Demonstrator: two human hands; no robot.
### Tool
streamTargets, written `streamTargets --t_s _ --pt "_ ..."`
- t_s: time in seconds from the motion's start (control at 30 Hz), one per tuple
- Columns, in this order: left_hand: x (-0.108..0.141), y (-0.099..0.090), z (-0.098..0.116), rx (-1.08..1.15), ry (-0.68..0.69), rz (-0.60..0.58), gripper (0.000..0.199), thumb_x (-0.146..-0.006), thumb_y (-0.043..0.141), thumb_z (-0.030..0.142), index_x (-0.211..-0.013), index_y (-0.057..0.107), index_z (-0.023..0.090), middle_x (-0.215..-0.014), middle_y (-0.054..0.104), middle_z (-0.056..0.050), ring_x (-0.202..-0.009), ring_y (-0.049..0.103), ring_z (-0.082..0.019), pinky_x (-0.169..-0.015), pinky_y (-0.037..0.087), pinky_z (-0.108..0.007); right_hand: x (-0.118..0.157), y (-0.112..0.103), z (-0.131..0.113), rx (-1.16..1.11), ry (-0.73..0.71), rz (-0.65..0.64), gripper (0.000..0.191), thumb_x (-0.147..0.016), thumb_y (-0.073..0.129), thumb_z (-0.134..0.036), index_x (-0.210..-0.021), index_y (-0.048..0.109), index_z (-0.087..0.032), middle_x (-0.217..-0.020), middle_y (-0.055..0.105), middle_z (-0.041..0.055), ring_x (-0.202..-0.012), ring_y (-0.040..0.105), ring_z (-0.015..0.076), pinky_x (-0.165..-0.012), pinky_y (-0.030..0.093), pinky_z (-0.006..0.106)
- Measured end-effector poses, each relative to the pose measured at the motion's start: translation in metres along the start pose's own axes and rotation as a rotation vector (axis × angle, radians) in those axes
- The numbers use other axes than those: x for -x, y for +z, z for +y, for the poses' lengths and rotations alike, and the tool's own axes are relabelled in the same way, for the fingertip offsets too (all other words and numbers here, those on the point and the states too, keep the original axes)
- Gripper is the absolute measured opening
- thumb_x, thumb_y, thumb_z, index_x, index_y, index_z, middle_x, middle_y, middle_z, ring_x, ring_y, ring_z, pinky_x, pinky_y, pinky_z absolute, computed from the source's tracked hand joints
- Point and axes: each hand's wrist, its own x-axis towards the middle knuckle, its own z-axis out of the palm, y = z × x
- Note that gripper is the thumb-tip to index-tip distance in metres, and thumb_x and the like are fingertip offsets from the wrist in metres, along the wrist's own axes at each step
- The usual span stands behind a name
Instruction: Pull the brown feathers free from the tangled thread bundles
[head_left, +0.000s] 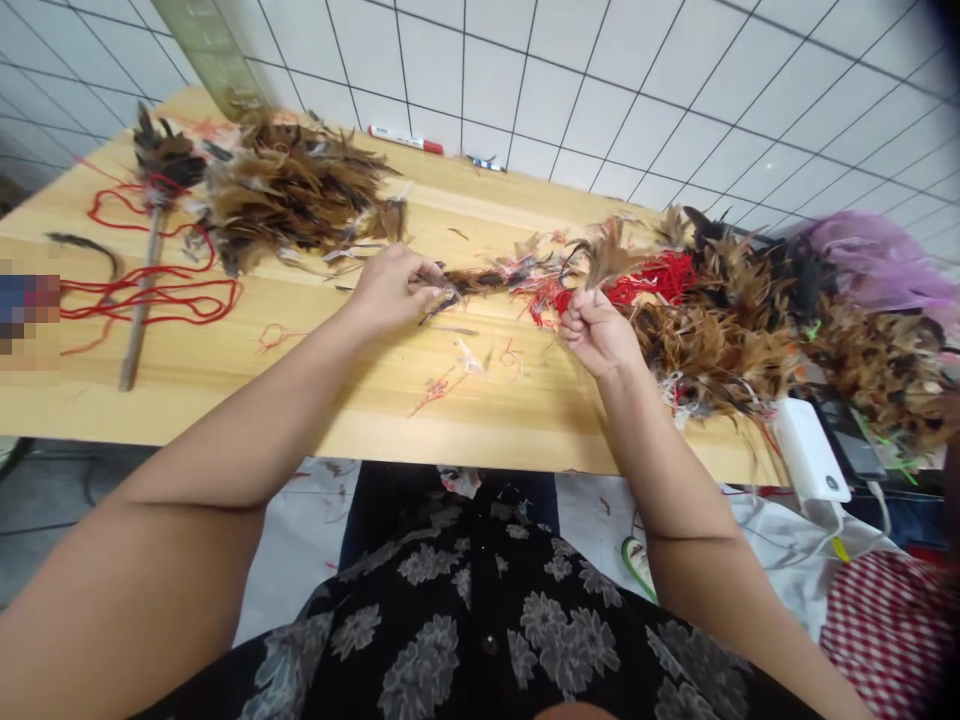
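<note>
Near the table's middle, my left hand [396, 288] is closed, thumb against fingers, on some dark feathers [448, 297]. Their tips poke out past the fingertips. To the right, my right hand [600, 330] pinches a light brown feather [609, 255] by its base, its vane pointing up. Between the two hands lies a strip of loose dark and brown feathers [487, 280] with pale scraps. Just behind my right hand is a heap of red string [660, 278]. Large brown feather bunches [709, 350] lie right beside that wrist.
At the left, a feather-tipped stick [142, 290] lies by loops of red cord [180, 300] and a big feather pile [292, 190]. Markers [405, 139] lie along the tiled wall. A white power bank [810, 450] with cables and purple mesh [877, 262] are at the right.
</note>
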Motion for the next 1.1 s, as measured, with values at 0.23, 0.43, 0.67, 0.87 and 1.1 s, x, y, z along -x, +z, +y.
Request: streamTargets --t_s 0.23,0.43,0.67,0.87,1.1 --pt "-0.002 0.008 -0.003 -0.203 0.06 0.017 0.037 -0.101 0.082 0.032 -0.136 0.091 0.024 -0.151 0.082 -0.021 -0.151 0.069 -0.052 -0.137 0.053 -0.066 -0.019 -0.031 0.022 0.017 -0.035 -0.033 0.032 -0.086 0.077 -0.004 -0.081 0.053 -0.024 -0.072 0.051 -0.0096 -0.058 0.035 0.0058 -0.055 0.03 0.014" --pt "-0.033 -0.003 -0.003 -0.298 -0.003 -0.019 0.008 -0.105 0.078 0.022 -0.106 0.084 0.019 -0.134 0.087 -0.019 -0.139 0.073 -0.042 -0.135 0.05 -0.062 -0.024 -0.035 0.033 0.029 -0.104 -0.125 0.033 -0.083 0.082 -0.015 -0.076 0.05 -0.023 -0.077 0.056 -0.0072 -0.06 0.037 0.0046 -0.057 0.029 0.017" --pt "-0.056 -0.037 -0.025 -0.146 -0.147 0.2 0.021 -0.091 0.09 0.035 -0.084 0.073 0.024 -0.106 0.078 -0.005 -0.131 0.066 -0.033 -0.128 0.047 -0.048 -0.024 -0.033 0.042 0.033 -0.107 -0.116 0.038 -0.081 0.087 -0.024 -0.083 0.049 -0.026 -0.081 0.057 -0.007 -0.061 0.035 0.0062 -0.056 0.027 0.02" --pt "-0.056 -0.022 0.005 -0.274 -0.107 0.217 0.014 -0.092 0.089 0.025 -0.104 0.082 0.021 -0.141 0.08 -0.015 -0.145 0.061 -0.041 -0.135 0.043 -0.063 -0.027 -0.029 0.046 0.045 -0.128 -0.14 0.041 -0.087 0.087 -0.027 -0.081 0.047 -0.026 -0.081 0.059 -0.0059 -0.062 0.034 0.0063 -0.057 0.028 0.02" --pt "-0.077 0.034 0.036 -0.299 0.226 -0.121 0.021 -0.1 0.077 0.021 -0.112 0.095 0.023 -0.133 0.084 -0.016 -0.135 0.072 -0.042 -0.13 0.052 -0.063 -0.029 -0.028 0.045 0.027 -0.141 -0.13 0.039 -0.097 0.083 -0.022 -0.081 0.047 -0.025 -0.08 0.055 -0.0068 -0.061 0.033 0.0057 -0.057 0.026 0.02"
